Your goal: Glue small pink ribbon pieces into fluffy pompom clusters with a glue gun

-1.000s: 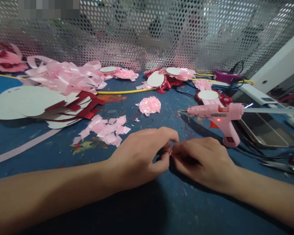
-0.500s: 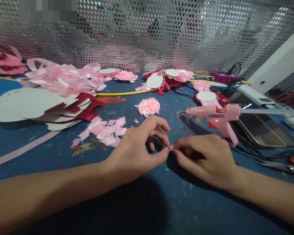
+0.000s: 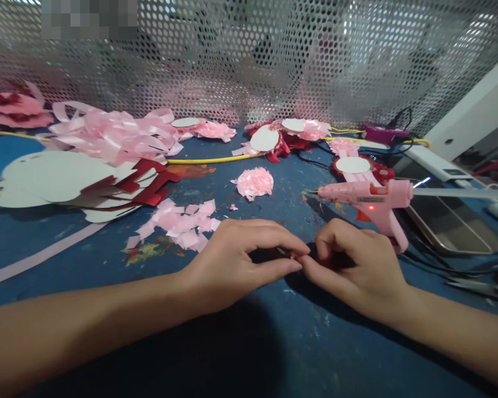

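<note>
My left hand (image 3: 240, 260) and my right hand (image 3: 357, 265) meet at the fingertips over the blue table. A tiny pink scrap (image 3: 292, 256) shows between the left thumb and fingers, mostly hidden. The right thumb tip touches the left fingertips, while the right fingers are curled. Just beyond the hands lies a round pink ruffled piece (image 3: 255, 183). Cut pink ribbon squares (image 3: 182, 221) are piled beside my left hand. A pink glue gun (image 3: 369, 196) with a lit red light rests behind my right hand, its nozzle facing left.
Pink ribbon loops (image 3: 116, 132) and white and red card shapes (image 3: 45, 177) lie at left. Rosettes with white discs (image 3: 265, 138) sit along the back, by a yellow cable (image 3: 216, 161) and metal mesh (image 3: 232, 61). At right are a phone (image 3: 452, 221) and scissors (image 3: 481, 287).
The left fingers have come down over the pink scrap. The right index finger has lifted and curled away from it, leaving the right thumb against the left fingertips.
</note>
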Demonstrator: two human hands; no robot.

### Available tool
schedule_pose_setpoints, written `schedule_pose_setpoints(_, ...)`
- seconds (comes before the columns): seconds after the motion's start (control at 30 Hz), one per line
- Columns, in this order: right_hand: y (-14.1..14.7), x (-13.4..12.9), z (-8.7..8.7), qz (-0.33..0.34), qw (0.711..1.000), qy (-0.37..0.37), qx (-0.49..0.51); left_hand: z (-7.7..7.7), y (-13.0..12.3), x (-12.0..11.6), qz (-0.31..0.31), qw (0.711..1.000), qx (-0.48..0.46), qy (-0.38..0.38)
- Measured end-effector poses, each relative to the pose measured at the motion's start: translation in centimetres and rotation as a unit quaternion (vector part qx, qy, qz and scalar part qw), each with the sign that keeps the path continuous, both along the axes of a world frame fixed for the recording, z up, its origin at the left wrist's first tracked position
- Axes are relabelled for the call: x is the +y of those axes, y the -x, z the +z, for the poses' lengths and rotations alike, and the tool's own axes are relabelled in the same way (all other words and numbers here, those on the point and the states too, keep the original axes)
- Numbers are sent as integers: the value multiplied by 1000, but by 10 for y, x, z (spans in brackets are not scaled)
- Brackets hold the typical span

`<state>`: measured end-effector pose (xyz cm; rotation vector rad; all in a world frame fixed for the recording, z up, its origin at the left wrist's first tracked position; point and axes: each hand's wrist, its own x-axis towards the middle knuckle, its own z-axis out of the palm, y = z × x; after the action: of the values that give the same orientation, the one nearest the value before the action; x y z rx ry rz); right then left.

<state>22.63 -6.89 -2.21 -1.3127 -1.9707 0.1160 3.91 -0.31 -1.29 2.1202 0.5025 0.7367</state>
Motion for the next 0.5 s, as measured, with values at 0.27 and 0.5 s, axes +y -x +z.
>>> schedule_pose_setpoints(0.27, 0, -1, -1, 19, 999, 34, 7, 5, 3, 7, 118, 987, -83, -69)
schedule_pose_setpoints(0.5, 0, -1, -5, 35, 996, 81, 5, -1, 19, 64, 235, 968, -27, -84)
